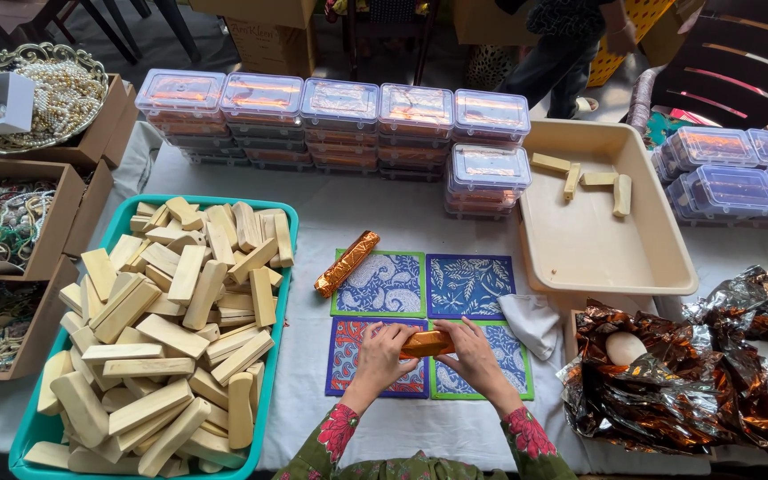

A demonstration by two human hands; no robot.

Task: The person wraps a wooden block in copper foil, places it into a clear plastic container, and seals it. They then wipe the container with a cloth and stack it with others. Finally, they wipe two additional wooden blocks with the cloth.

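Note:
Both my hands hold one block wrapped in shiny orange foil over the patterned squares. My left hand grips its left end and my right hand grips its right end. The block hovers over the red-blue square and the green-edged blue square. A second foil-wrapped block lies tilted on the upper left patterned square. Beside that one is a dark blue leaf-print square.
A teal tray of pale wooden blocks sits at left. A beige tub at right holds several blocks. Crumpled copper foil sheets lie far right. Stacked clear lidded boxes line the back. Cardboard boxes of beads stand far left. A person stands behind the table.

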